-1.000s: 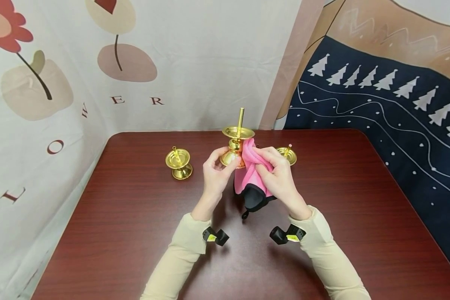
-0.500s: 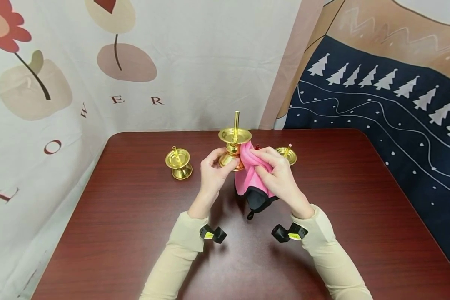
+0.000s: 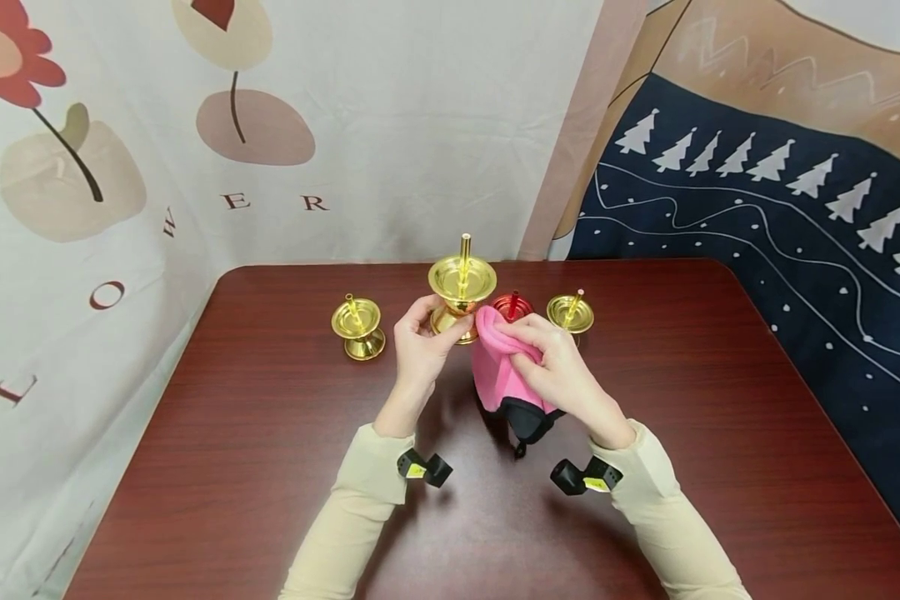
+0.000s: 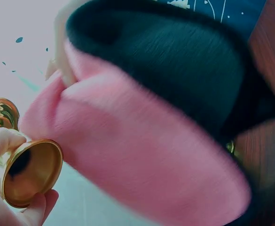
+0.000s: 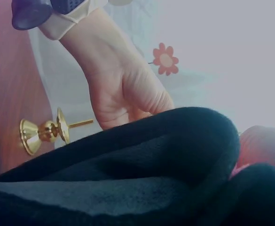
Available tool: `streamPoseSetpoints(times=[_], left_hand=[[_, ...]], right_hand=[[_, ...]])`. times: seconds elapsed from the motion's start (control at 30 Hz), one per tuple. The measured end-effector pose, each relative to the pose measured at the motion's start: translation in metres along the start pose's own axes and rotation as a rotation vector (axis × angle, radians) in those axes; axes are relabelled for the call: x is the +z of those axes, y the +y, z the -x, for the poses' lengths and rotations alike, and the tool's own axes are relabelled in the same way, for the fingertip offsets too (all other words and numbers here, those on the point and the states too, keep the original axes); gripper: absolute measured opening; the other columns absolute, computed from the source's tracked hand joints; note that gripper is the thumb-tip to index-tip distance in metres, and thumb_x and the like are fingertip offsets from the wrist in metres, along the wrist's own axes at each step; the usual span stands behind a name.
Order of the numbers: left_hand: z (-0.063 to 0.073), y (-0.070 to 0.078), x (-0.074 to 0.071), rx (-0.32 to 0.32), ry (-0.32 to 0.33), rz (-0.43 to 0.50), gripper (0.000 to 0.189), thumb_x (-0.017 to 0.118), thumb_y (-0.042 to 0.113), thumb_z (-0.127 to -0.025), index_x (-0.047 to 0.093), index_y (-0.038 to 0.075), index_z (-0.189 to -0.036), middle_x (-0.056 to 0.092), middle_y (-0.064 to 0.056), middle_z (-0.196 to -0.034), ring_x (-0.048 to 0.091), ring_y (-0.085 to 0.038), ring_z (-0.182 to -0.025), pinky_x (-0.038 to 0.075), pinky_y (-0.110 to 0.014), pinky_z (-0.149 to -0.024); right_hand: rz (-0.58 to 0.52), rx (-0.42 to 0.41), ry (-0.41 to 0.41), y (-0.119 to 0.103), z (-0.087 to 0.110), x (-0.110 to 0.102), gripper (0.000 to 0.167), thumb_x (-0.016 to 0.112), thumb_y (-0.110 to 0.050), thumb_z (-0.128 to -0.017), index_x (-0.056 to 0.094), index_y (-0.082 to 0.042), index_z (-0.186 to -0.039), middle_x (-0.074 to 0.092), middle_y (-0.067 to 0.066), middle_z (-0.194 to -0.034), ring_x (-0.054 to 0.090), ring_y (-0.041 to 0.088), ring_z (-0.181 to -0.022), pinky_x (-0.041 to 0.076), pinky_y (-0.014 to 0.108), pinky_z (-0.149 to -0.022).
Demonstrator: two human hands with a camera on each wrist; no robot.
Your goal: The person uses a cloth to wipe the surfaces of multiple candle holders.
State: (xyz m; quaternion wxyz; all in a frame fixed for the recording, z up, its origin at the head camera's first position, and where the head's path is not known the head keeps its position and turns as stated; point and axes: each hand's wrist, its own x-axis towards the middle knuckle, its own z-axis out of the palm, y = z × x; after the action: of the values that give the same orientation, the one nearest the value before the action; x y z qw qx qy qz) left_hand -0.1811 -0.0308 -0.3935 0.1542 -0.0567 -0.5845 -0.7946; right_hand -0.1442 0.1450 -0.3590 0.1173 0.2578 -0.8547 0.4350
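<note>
My left hand grips a gold candlestick by its flared foot, fingers and thumb around it. Its dish and upright metal pin lean slightly toward me, and the left wrist view shows the hollow underside of the foot. Bunched in my right hand is a pink cloth mitt with a black cuff and a small loop. The pinched pink end lies close beside the candlestick's foot. In the right wrist view the dark cuff hides most of the candlestick and the right fingers.
A smaller gold candlestick stands to the left on the dark wooden table. Behind the mitt are a red candlestick and another gold candlestick, both partly covered by my right hand and the mitt. Printed curtains hang beyond the table.
The held candlestick has come down and left, tipping its dish toward me. The mitt has shifted down and right, off the candlestick's stem, uncovering the red candlestick behind.
</note>
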Motion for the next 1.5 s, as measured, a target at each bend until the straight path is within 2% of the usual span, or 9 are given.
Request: streamPoseSetpoints(times=[0.17, 0.33, 0.47, 0.6, 0.7, 0.83, 1.0, 1.23, 1.5], left_hand=[[-0.004, -0.003, -0.003, -0.019, 0.011, -0.034, 0.032, 0.073, -0.012, -0.070, 0.060, -0.011, -0.100, 0.064, 0.008, -0.086, 0.059, -0.008, -0.084, 0.047, -0.021, -0.078], [-0.008, -0.008, -0.006, -0.032, 0.042, -0.120, 0.039, 0.075, -0.008, -0.070, 0.061, -0.008, -0.106, 0.065, 0.007, -0.089, 0.057, -0.008, -0.084, 0.045, -0.021, -0.077], [-0.010, -0.016, -0.011, -0.036, 0.070, -0.226, 0.039, 0.078, -0.002, -0.069, 0.064, -0.005, -0.106, 0.064, -0.001, -0.096, 0.056, -0.013, -0.088, 0.045, -0.025, -0.077], [-0.014, -0.029, -0.018, 0.011, 0.080, -0.372, 0.038, 0.081, 0.004, -0.069, 0.067, 0.000, -0.104, 0.059, -0.010, -0.102, 0.057, -0.023, -0.094, 0.047, -0.034, -0.078], [-0.017, -0.040, -0.024, 0.066, 0.076, -0.485, 0.036, 0.082, 0.008, -0.068, 0.068, 0.001, -0.101, 0.060, -0.012, -0.099, 0.058, -0.027, -0.091, 0.048, -0.039, -0.075], [-0.021, -0.052, -0.028, 0.122, 0.081, -0.603, 0.033, 0.083, 0.012, -0.066, 0.069, 0.002, -0.096, 0.065, -0.012, -0.093, 0.054, -0.027, -0.087, 0.045, -0.035, -0.072], [-0.024, -0.061, -0.031, 0.147, 0.085, -0.692, 0.030, 0.083, 0.013, -0.065, 0.069, 0.002, -0.090, 0.067, -0.011, -0.084, 0.050, -0.028, -0.082, 0.039, -0.038, -0.071], [-0.026, -0.070, -0.033, 0.069, 0.047, -0.759, 0.027, 0.081, 0.015, -0.068, 0.068, 0.002, -0.087, 0.066, -0.014, -0.081, 0.052, -0.032, -0.088, 0.038, -0.046, -0.080], [-0.030, -0.079, -0.034, -0.010, 0.032, -0.822, 0.029, 0.081, 0.013, -0.068, 0.068, 0.000, -0.090, 0.069, -0.015, -0.083, 0.061, -0.034, -0.084, 0.045, -0.045, -0.078]], right_hand=[[0.009, 0.074, -0.060, 0.002, 0.014, -0.007, 0.037, 0.059, 0.008, -0.076, 0.067, 0.000, -0.111, 0.064, 0.010, -0.098, 0.055, 0.020, -0.083, 0.045, 0.029, -0.067], [-0.034, 0.132, -0.025, 0.003, 0.025, -0.017, 0.035, 0.061, 0.006, -0.078, 0.068, -0.005, -0.111, 0.065, 0.005, -0.094, 0.055, 0.017, -0.083, 0.044, 0.026, -0.066], [-0.045, 0.163, 0.012, 0.005, 0.031, -0.024, 0.033, 0.062, 0.005, -0.080, 0.069, -0.006, -0.110, 0.065, 0.004, -0.097, 0.055, 0.016, -0.087, 0.044, 0.024, -0.069], [-0.053, 0.205, 0.031, 0.006, 0.036, -0.030, 0.032, 0.062, 0.003, -0.081, 0.068, -0.006, -0.111, 0.065, 0.005, -0.100, 0.055, 0.015, -0.089, 0.045, 0.024, -0.070], [-0.051, 0.234, 0.040, 0.007, 0.039, -0.034, 0.032, 0.062, 0.002, -0.082, 0.067, -0.007, -0.113, 0.065, 0.006, -0.101, 0.054, 0.016, -0.088, 0.045, 0.025, -0.069], [-0.051, 0.253, 0.059, 0.008, 0.043, -0.036, 0.033, 0.062, 0.002, -0.082, 0.067, -0.006, -0.113, 0.065, 0.007, -0.100, 0.054, 0.016, -0.086, 0.045, 0.024, -0.068], [-0.053, 0.247, 0.083, 0.011, 0.044, -0.037, 0.034, 0.063, 0.005, -0.081, 0.067, -0.004, -0.113, 0.065, 0.008, -0.099, 0.053, 0.014, -0.084, 0.043, 0.021, -0.067], [-0.035, 0.283, 0.086, 0.018, 0.046, -0.037, 0.033, 0.062, 0.004, -0.081, 0.067, -0.004, -0.114, 0.065, 0.009, -0.099, 0.052, 0.016, -0.083, 0.043, 0.022, -0.067], [-0.027, 0.292, 0.084, 0.023, 0.046, -0.037, 0.033, 0.061, 0.004, -0.081, 0.067, -0.003, -0.113, 0.065, 0.010, -0.098, 0.052, 0.017, -0.083, 0.042, 0.021, -0.067]])
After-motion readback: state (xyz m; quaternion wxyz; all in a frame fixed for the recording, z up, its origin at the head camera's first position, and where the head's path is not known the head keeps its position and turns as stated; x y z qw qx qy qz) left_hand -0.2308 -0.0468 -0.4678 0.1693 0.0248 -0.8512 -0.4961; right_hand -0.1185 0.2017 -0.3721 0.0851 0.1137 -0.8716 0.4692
